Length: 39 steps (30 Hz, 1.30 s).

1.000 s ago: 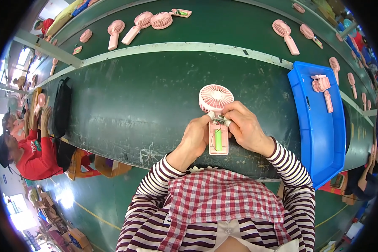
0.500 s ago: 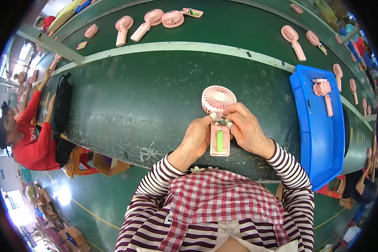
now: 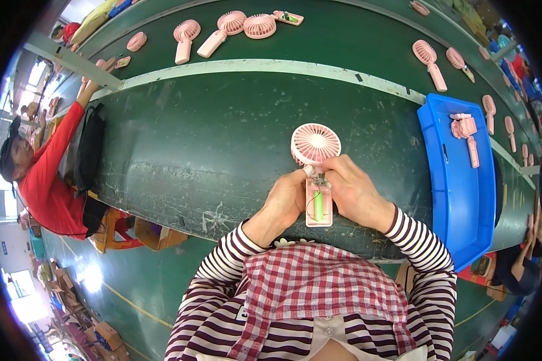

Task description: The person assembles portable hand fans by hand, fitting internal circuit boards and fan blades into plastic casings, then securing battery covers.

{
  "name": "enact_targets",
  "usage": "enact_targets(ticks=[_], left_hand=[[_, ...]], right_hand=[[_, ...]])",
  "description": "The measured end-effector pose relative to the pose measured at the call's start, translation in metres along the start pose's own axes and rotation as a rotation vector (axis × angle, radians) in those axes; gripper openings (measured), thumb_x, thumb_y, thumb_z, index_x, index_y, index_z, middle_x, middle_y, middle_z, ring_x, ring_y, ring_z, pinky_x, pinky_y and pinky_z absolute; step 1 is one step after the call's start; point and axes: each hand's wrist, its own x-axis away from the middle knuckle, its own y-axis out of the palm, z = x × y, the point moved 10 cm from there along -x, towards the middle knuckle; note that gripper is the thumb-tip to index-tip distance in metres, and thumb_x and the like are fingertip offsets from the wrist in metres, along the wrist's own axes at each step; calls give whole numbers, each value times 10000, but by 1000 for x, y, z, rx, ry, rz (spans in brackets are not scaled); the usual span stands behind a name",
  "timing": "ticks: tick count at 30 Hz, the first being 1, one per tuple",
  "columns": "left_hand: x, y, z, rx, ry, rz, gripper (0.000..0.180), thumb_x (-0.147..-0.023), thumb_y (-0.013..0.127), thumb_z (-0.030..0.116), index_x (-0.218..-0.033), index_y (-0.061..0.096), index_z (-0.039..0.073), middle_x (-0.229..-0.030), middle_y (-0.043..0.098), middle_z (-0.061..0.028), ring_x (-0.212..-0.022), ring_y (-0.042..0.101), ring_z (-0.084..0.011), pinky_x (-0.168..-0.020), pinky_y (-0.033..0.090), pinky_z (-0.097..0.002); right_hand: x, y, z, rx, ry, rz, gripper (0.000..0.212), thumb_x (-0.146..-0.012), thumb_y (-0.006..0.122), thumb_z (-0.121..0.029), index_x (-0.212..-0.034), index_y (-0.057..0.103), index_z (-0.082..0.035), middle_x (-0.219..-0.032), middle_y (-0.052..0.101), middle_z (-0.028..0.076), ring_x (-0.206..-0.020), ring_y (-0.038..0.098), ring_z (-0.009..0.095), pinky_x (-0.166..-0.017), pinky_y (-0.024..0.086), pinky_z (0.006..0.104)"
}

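From the head camera, I see my left hand [image 3: 285, 198] clamped on the side of a pink fan [image 3: 316, 144], near its neck. My right hand [image 3: 358, 192] pinches the same neck from the other side. The fan is in the middle, over the green table [image 3: 193, 138]; I cannot tell if it touches. Its open handle shows a green battery [image 3: 319, 206]. A blue tray [image 3: 464, 204] on the right holds pink parts [image 3: 463, 126].

Left hand [image 3: 285, 200], right hand [image 3: 356, 191] just beside it, fingers [image 3: 342, 166] curled, forearms [image 3: 420, 236] angled inward
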Motion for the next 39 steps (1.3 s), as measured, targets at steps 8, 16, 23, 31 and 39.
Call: enact_targets(ticks=[8, 16, 23, 31, 39], left_hand=[[3, -7, -1, -196, -29, -14, 306, -882, 481, 183, -1105, 504, -25, -974, 588, -99, -867, 592, -187, -784, 493, -354], [2, -12, 0, -360, 41, 38, 267, -837, 536, 52, -1072, 530, -76, -940, 604, -107, -796, 611, -165, -713, 517, -277], [-2, -16, -4, -363, 58, 34, 265, -838, 532, 44, -1076, 534, -73, -936, 607, -107, -793, 612, -164, -708, 519, -278], [-3, -14, -7, -336, 78, -6, 261, -837, 554, 73, -1063, 549, -58, -918, 610, -88, -785, 610, -156, -705, 520, -278], [-2, -16, -13, -336, 54, 13, 275, -858, 545, 101, -1090, 530, -45, -932, 603, -77, -792, 605, -146, -702, 517, -272]], right_hand=[[2, 10, -3, 108, -56, -79, 224, -634, 607, -44, -824, 526, 44, -981, 494, 130, -885, 501, 276, -763, 435, 359], [5, 16, 1, 110, -39, -108, 237, -625, 612, -52, -831, 531, 35, -995, 490, 120, -891, 496, 268, -750, 432, 347], [8, 7, -2, 172, -46, -2, 210, -636, 607, -83, -812, 541, 10, -957, 506, 111, -869, 507, 260, -776, 405, 374], [12, 8, 1, 231, 7, 2, 162, -638, 599, -113, -753, 526, -27, -847, 495, 80, -794, 507, 237, -737, 388, 363], [17, 10, 1, 260, -10, 54, 186, -611, 610, -115, -749, 523, -25, -815, 493, 78, -751, 511, 235, -718, 393, 356]])
